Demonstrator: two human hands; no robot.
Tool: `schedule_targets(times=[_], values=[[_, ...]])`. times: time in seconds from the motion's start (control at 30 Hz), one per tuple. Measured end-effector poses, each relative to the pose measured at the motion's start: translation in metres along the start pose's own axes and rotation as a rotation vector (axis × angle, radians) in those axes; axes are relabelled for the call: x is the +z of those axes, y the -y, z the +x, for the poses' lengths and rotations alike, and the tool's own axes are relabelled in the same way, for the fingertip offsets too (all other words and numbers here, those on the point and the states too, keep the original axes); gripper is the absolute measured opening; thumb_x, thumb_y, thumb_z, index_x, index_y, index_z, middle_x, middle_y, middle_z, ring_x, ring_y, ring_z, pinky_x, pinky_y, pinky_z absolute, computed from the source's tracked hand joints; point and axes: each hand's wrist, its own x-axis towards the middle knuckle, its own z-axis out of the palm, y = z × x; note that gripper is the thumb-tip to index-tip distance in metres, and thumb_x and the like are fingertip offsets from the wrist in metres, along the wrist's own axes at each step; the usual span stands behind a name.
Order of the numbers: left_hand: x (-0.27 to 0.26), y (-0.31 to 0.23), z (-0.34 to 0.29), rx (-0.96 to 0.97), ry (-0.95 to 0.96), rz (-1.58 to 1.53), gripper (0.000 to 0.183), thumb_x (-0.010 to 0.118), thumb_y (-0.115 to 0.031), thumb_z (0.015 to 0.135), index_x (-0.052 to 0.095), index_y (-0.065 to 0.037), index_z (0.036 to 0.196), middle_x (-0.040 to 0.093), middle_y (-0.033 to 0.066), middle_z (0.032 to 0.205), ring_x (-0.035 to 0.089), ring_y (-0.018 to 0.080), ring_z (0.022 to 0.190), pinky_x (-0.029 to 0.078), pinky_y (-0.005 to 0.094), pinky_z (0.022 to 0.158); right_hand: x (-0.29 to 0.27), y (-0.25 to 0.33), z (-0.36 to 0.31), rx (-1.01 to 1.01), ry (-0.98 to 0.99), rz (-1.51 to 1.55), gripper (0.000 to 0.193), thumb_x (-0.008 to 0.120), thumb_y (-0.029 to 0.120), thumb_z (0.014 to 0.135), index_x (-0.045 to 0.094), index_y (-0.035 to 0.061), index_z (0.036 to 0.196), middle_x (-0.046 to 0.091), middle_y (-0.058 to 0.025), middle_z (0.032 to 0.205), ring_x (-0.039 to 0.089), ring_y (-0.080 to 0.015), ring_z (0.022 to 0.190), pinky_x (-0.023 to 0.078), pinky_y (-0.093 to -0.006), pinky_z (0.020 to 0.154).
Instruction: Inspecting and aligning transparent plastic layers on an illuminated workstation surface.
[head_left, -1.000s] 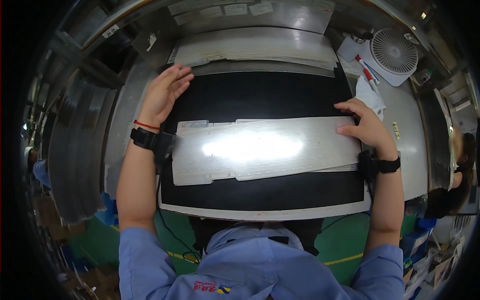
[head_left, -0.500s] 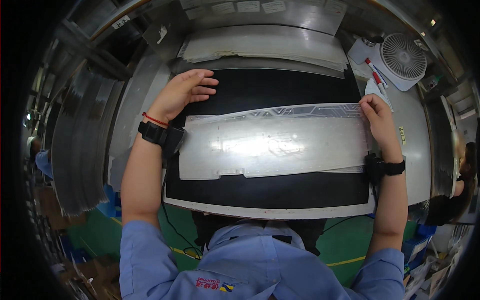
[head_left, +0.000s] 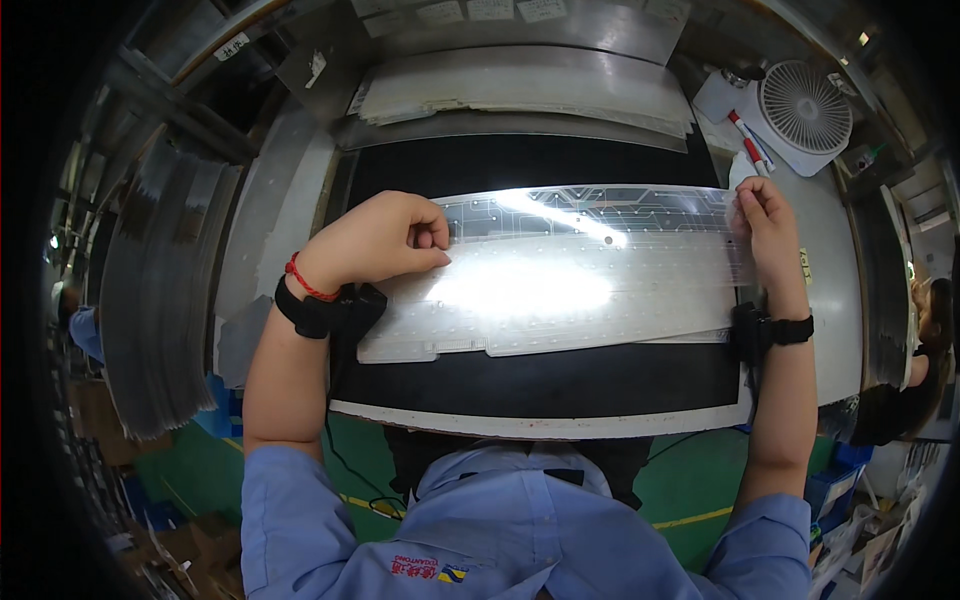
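Observation:
A clear circuit film (head_left: 585, 210), printed with fine pale lines, is lifted at its far edge above a silvery sheet stack (head_left: 540, 325). My right hand (head_left: 765, 215) pinches the film's far right corner between thumb and fingers. At the film's left end, my left hand (head_left: 385, 235) is closed, fingers curled and thumb beneath them; its exact hold on the edge is partly hidden. Bright glare crosses the film and hides part of its print. Under the stack lies a black mat (head_left: 540, 385).
Another pile of silvery sheets (head_left: 520, 85) lies at the table's far side. A white fan (head_left: 806, 108) and a red-and-white marker (head_left: 746, 142) are at the far right. Many stacked sheets (head_left: 165, 290) stand at the left, and a cable hangs below the table edge.
My left hand has come down and right to the film's left end, its fingers curling closed. The film's far edge has risen and shifted away, with my right hand still pinching its corner.

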Motion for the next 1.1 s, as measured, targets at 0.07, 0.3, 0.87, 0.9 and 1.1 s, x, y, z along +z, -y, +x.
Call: schedule_targets(times=[0.07,0.3,0.87,0.9,1.1], values=[[0.0006,0.0011,0.0005,-0.052,0.034,-0.022,0.010,0.073,-0.009,0.079,0.067,-0.001,0.081,0.057,-0.0007,0.070,0.051,0.0077,0.065,0.043,0.0227,0.060,0.0001,0.0007,-0.0004,0.004,0.005,0.010,0.009,0.049,0.009,0.100,0.057,0.0069,0.098,0.050,0.0049,0.076,0.046,-0.0043,0.065,0.037,-0.0193,0.058],[0.0007,0.0020,0.0045,-0.077,0.046,-0.039,0.009,0.070,-0.008,0.079,0.067,0.000,0.079,0.056,-0.0016,0.065,0.049,0.0067,0.062,0.042,0.0224,0.058,-0.0011,-0.0010,0.0011,0.010,0.033,0.037,0.008,0.050,0.009,0.101,0.057,0.0066,0.098,0.050,0.0043,0.079,0.045,-0.0047,0.066,0.037,-0.0200,0.059],[0.0001,-0.0003,0.0076,-0.077,0.054,-0.008,0.010,0.068,-0.008,0.078,0.068,0.002,0.079,0.061,0.0034,0.066,0.054,0.0098,0.061,0.045,0.0242,0.059,-0.0015,-0.0012,0.0010,0.001,0.027,0.037,0.008,0.050,0.008,0.100,0.057,0.0057,0.098,0.050,0.0043,0.078,0.044,-0.0052,0.066,0.035,-0.0201,0.060],[-0.0002,-0.0011,0.0073,-0.078,0.054,-0.009,0.011,0.068,-0.008,0.078,0.068,0.002,0.079,0.061,0.0035,0.066,0.054,0.0099,0.061,0.045,0.0243,0.059,-0.0014,-0.0009,0.0010,0.001,0.026,0.033,0.008,0.050,0.008,0.100,0.057,0.0057,0.098,0.050,0.0043,0.078,0.044,-0.0052,0.066,0.036,-0.0201,0.060],[0.0044,0.0058,0.0093,-0.027,-0.024,0.015,0.010,0.070,-0.009,0.078,0.067,0.000,0.078,0.058,0.0003,0.066,0.050,0.0074,0.062,0.043,0.0227,0.059,-0.0014,-0.0002,0.0009,-0.002,0.030,0.022,0.007,0.050,0.008,0.100,0.057,0.0058,0.098,0.051,0.0044,0.079,0.045,-0.0050,0.067,0.036,-0.0200,0.061]])
